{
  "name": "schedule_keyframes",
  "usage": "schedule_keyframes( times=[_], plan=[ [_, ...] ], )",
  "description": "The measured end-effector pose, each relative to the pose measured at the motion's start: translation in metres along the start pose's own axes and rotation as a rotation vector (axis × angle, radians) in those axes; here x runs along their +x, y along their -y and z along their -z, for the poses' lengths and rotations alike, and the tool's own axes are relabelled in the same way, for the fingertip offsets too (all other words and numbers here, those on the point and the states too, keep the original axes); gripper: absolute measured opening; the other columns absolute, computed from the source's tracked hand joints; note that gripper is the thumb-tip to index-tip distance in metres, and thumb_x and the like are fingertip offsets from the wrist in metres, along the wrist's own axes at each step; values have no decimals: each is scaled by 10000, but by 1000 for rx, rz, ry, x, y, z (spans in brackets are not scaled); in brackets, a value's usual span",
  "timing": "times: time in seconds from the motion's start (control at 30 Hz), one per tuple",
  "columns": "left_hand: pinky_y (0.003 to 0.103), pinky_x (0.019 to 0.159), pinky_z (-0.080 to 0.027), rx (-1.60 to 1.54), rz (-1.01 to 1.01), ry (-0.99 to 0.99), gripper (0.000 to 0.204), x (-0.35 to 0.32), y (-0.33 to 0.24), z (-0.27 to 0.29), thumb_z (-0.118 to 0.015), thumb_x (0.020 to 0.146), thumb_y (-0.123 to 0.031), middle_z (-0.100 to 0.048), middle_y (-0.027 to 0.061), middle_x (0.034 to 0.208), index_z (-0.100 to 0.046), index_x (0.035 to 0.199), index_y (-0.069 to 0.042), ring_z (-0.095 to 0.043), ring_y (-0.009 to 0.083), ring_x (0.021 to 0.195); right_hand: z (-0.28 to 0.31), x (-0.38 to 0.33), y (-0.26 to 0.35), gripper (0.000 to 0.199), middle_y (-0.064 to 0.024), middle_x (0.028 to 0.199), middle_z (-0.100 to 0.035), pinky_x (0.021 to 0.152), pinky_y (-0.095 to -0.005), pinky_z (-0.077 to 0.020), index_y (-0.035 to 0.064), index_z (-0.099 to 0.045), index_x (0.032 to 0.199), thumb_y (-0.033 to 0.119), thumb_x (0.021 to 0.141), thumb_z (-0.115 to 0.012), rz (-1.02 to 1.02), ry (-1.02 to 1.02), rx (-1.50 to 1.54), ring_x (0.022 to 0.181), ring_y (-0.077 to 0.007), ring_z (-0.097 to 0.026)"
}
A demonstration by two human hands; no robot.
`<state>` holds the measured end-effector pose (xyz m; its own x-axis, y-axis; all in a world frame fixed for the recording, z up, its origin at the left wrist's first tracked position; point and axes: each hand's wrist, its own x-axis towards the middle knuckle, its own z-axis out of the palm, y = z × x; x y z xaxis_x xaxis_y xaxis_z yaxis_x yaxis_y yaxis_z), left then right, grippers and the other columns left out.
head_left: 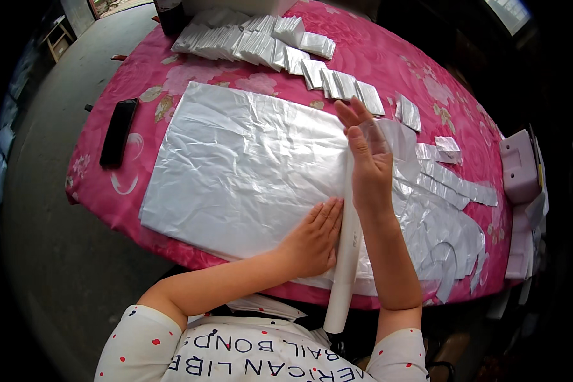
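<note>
A broad stack of thin white plastic bags (235,165) lies flat and creased on the table. Across its right part runs a white plastic pipe (346,267), whose near end juts past the table edge towards me. My left hand (315,239) rests flat on the sheets with its fingers stretched out, fingertips against the pipe's left side. Over the pipe's far part, my right hand (369,153) is raised with thumb up and fingers extended. A see-through blur beside its fingers is unclear. Right of the pipe, the bags' handle ends (436,229) spread out in strips.
Many folded white plastic packets (248,41) line the far side, trailing right to a single packet (408,112). A black phone (118,134) lies at the left on the pink flowered tablecloth (108,197). A dark bottle (169,16) stands far left; a pinkish plastic container (519,162) is at the right edge.
</note>
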<state>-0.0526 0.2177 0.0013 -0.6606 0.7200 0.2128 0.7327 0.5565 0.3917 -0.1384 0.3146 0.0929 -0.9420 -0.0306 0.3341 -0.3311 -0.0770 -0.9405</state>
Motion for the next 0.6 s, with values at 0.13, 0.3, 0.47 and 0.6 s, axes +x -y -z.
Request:
schedule_keyframes(
  times=[0.13, 0.3, 0.47, 0.6],
  plan=[
    [454, 1119, -149, 120, -12, -185, 662, -3, 4, -23, -423, 832, -300, -265, 277, 1428, -320, 1328, 126, -199, 370, 1369, -78, -42, 1, 601, -167, 1240, -552, 954, -293, -363, 64, -271, 1420, 200, 902, -542, -75, 508, -276, 1163, -263, -505],
    [455, 1119, -143, 122, -69, -124, 621, 4, 9, -34, -394, 864, -298, -277, 261, 1432, -344, 1329, 110, -218, 354, 1369, -107, -72, -27, 700, -313, 1184, -502, 1040, -446, -285, -82, -306, 1341, 362, 862, -560, 35, 1015, -697, 1184, -424, -416],
    [462, 1116, -154, 71, 4, -252, 606, -5, 9, -34, -417, 864, -266, -278, 258, 1433, -330, 1341, 97, -213, 366, 1368, -86, -62, -9, 641, -263, 1331, -406, 1072, -450, -244, -77, -421, 1267, 392, 854, -564, 75, 873, -897, 1278, -402, -328],
    [466, 1118, -149, -208, -4, -284, 615, -2, 4, -17, -450, 864, -261, -283, 243, 1436, -309, 1364, 69, -223, 375, 1361, -16, -67, -21, 543, -186, 1334, -446, 1072, -434, -255, 11, -479, 1260, 358, 853, -568, -303, 693, -358, 1273, -331, -367]
  ],
)
